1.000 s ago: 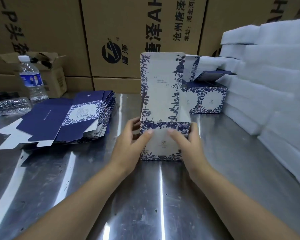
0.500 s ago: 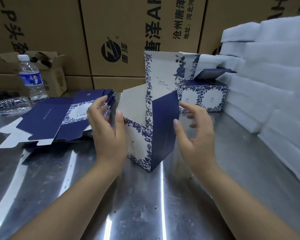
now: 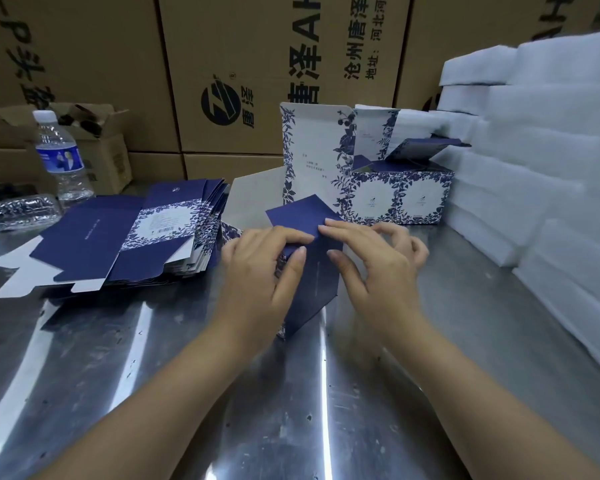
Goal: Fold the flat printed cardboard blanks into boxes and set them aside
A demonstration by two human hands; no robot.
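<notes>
Hands were spread either side of the box [image 3: 317, 289] 0.5 s ago, now both are on it, mid-table. Left hand [image 3: 257, 271] curls round the near corner. Right hand [image 3: 374, 261] presses the navy flap [image 3: 297, 216] down with straight fingertips. Top closing, not yet set aside.

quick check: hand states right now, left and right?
Left hand: holding, fingers and thumb curled round the half-folded box.
Right hand: open, index fingertip pressing the navy flap down.
</notes>
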